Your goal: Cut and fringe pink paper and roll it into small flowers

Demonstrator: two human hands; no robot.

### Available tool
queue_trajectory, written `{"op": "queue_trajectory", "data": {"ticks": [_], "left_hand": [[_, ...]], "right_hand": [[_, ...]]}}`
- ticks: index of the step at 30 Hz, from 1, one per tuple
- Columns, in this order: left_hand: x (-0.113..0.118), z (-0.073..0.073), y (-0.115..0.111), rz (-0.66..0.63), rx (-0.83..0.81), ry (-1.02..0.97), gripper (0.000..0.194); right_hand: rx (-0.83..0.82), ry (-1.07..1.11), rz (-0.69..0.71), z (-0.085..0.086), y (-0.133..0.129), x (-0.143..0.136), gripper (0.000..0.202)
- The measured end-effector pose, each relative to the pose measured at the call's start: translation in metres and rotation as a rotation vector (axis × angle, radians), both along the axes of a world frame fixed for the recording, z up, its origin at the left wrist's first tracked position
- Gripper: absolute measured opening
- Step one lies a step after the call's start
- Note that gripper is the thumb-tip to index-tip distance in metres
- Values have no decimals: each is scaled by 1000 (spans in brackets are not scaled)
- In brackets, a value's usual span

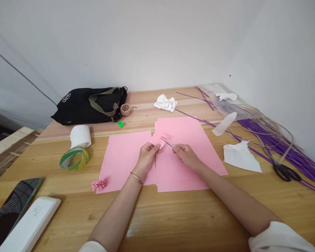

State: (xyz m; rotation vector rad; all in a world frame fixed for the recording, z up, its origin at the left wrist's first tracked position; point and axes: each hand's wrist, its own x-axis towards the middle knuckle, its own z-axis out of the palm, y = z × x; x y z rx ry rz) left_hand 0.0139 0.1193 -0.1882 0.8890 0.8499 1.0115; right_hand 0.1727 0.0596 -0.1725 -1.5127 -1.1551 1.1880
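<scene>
Near the middle, my left hand [147,155] pinches a small piece of pink paper [157,139]. My right hand [184,154] is closed around small scissors [167,142], whose blades point left at that piece. Beneath both hands lie large pink sheets, one on the left [124,150] and a stack on the right [194,150]. A fringed pink paper bundle [98,184] rests at the left sheet's lower corner.
At the left are a black bag [81,105], tape rolls [75,158], a tissue roll [80,135], a phone [14,203] and a white power bank [31,224]. At the right lie black-handled scissors [287,172], purple strips [280,147] and a clear bottle [225,124].
</scene>
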Motion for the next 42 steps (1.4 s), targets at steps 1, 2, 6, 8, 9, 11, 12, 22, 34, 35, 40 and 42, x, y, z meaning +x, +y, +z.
{"op": "queue_trajectory", "data": {"ticks": [1, 2, 6, 8, 9, 11, 12, 22, 34, 35, 40, 42], "left_hand": [[0, 0, 0, 0, 0, -3, 25], [0, 1, 0, 0, -2, -7, 25], [0, 1, 0, -1, -5, -5, 25], [0, 1, 0, 2, -5, -2, 25], [0, 1, 0, 3, -6, -3, 25], [0, 1, 0, 8, -11, -4, 25], [0, 2, 0, 10, -13, -3, 25], [-1, -1, 1, 0, -12, 10, 24], [0, -2, 1, 3, 3, 13, 24], [0, -1, 1, 4, 1, 12, 24], [0, 1, 1, 0, -21, 12, 25], [0, 0, 1, -1, -23, 12, 25]], "right_hand": [[1, -4, 1, 0, 0, 0, 47], [3, -8, 1, 0, 0, 0, 47], [2, -9, 5, -1, 0, 0, 46], [1, -8, 5, -1, 0, 0, 46], [1, -9, 5, -1, 0, 0, 46], [2, -14, 6, -1, 0, 0, 46], [3, -17, 7, -1, 0, 1, 45], [2, -24, 4, 0, 0, 0, 45], [-3, -21, 1, 0, 1, 0, 44], [-2, -20, 1, -1, 1, 0, 44], [1, -16, 5, 0, 1, 0, 44], [6, -17, 5, 0, 0, 0, 43]]}}
